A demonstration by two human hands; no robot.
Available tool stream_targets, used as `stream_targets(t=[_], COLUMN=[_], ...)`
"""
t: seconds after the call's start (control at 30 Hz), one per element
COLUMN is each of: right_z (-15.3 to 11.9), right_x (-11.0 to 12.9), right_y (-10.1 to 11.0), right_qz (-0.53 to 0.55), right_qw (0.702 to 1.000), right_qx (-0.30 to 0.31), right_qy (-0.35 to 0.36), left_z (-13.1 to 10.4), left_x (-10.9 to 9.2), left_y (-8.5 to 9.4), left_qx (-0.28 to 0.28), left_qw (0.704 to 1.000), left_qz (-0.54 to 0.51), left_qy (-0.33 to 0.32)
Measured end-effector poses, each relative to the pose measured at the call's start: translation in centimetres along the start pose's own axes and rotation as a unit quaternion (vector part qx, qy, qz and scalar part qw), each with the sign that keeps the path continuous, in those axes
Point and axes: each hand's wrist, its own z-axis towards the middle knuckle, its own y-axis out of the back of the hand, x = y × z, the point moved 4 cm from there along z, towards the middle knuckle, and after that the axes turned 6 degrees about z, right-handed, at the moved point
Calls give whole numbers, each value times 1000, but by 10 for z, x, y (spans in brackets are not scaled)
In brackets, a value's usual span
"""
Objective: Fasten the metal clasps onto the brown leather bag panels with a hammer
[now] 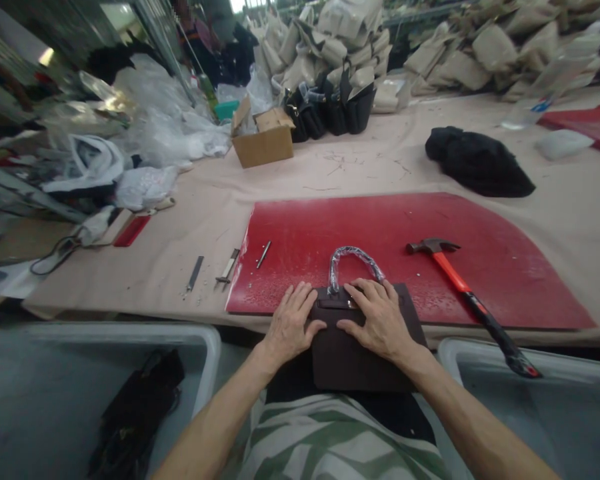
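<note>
A dark brown handbag (360,363) lies across the table's front edge, over my lap. Its arched handle (355,251) is wrapped in clear plastic and stands up at the far end. My left hand (293,323) grips the bag's left edge, thumb on the dark face and fingers along the side. Around the upper right part my right hand (380,317) is closed, its fingers by the handle's base and its thumb on the face. Part of a strap with a small metal piece shows between the hands. The bag's underside is hidden.
Beneath the bag's far end is a red mat (325,227). A claw hammer (460,287) lies right, its grip overhanging the edge. A metal rod (263,255) and small tools lie left. Grey bins (210,360) flank me. Behind are a cardboard box (263,145) and black bags (355,110).
</note>
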Motion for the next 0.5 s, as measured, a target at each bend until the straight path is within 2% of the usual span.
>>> stream_targets(t=[0.2,0.33,0.5], right_z=[4,10,16], right_x=[9,15,10], right_y=[-4,-10,-12], right_qz=[-27,-6,30], right_qw=[1000,1000,999], right_qx=[11,14,25], right_qy=[-7,0,-23], left_z=[0,-2,-3], left_x=[-1,0,2], left_y=[-2,-5,-7], left_qx=[-19,-45,-73], left_qw=[1000,999,995], left_qz=[13,22,44], left_qy=[7,-15,-49])
